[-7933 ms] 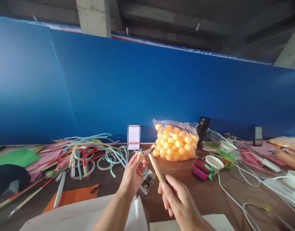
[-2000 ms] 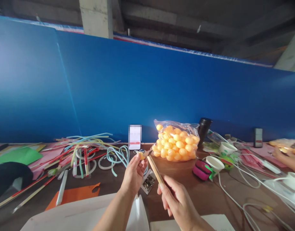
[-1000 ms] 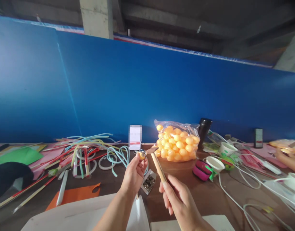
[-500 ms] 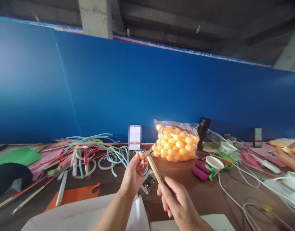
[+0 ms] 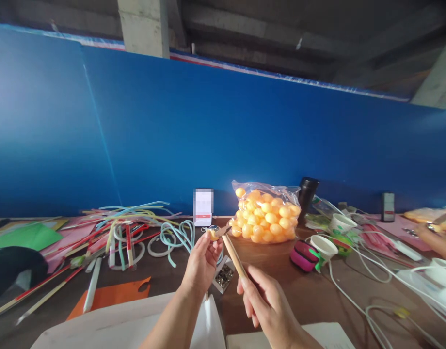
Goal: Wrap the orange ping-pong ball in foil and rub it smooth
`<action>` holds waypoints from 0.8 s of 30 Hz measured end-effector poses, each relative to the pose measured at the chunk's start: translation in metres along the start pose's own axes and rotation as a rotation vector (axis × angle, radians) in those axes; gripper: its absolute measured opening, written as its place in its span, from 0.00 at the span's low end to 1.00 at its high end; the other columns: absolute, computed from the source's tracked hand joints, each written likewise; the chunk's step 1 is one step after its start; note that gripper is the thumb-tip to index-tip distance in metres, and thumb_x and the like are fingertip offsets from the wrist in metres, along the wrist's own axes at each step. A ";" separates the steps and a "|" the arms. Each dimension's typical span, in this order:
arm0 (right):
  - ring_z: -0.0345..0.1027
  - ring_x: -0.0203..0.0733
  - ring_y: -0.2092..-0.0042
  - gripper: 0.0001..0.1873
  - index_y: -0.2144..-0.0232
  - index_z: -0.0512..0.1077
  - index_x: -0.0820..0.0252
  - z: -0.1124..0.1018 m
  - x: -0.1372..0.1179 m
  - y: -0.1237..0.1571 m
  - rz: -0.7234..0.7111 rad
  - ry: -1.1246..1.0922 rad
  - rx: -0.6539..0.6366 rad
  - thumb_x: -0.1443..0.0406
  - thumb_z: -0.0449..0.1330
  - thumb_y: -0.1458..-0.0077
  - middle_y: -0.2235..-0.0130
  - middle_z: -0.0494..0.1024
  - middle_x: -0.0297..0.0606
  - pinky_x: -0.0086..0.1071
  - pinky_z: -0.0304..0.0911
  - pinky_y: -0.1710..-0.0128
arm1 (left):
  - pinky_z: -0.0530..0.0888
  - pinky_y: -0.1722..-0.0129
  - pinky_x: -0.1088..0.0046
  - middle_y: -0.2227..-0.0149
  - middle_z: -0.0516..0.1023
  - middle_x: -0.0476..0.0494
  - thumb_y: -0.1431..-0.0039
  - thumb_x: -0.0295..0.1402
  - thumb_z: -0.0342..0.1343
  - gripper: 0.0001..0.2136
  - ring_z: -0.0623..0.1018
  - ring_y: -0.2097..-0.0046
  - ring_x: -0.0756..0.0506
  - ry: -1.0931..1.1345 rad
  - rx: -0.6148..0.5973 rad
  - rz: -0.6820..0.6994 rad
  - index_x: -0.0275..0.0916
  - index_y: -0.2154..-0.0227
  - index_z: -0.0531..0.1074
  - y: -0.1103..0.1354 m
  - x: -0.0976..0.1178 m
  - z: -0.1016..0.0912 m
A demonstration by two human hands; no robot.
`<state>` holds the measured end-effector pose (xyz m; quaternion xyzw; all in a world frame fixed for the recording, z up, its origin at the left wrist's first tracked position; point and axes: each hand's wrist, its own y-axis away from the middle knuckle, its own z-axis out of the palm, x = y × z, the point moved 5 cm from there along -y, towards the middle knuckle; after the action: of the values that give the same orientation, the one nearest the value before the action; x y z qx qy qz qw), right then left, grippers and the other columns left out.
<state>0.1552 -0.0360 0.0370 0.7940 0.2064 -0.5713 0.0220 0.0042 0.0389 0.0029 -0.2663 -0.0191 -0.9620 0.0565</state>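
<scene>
My left hand pinches a small yellow ball-like thing with a shiny, silvery top between thumb and fingers. Wrapped around a light wooden handle, my right hand holds what looks like a small hammer. Its thin dark metal head lies crosswise against or very near the yellow thing's right side; I cannot tell if they touch. Beneath my hands, a small open box contains little shiny metal pieces. Just behind them stands a clear plastic bag full of yellow-orange balls.
A phone leans by the blue partition. Tubes and straws crowd the left. To the right are a pink pouch, paper cups, a black bottle and white cables. Another person's hand is at far right.
The hammer head and yellow thing have shifted very slightly; both hands keep their grip. At far right, the other person's hand has moved a little and a shiny object shows there.
</scene>
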 end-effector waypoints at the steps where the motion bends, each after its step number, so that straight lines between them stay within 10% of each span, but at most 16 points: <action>1: 0.56 0.30 0.83 0.19 0.69 0.66 0.59 -0.001 0.000 0.000 -0.002 0.003 0.009 0.52 0.48 0.35 0.82 0.64 0.25 0.22 0.53 0.83 | 0.77 0.64 0.79 0.64 0.80 0.42 0.45 0.30 0.61 0.07 0.79 0.66 0.51 0.001 0.002 -0.001 0.33 0.64 0.75 0.000 0.000 0.000; 24: 0.54 0.29 0.84 0.20 0.70 0.66 0.60 -0.003 0.000 0.001 0.019 -0.006 0.046 0.51 0.48 0.35 0.83 0.62 0.25 0.22 0.51 0.84 | 0.75 0.62 0.78 0.62 0.77 0.44 0.45 0.31 0.61 0.10 0.76 0.65 0.52 -0.032 -0.083 0.030 0.35 0.60 0.75 0.002 0.001 0.004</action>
<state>0.1581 -0.0356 0.0376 0.7945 0.1857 -0.5781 0.0097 0.0054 0.0372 0.0072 -0.2842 0.0241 -0.9566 0.0597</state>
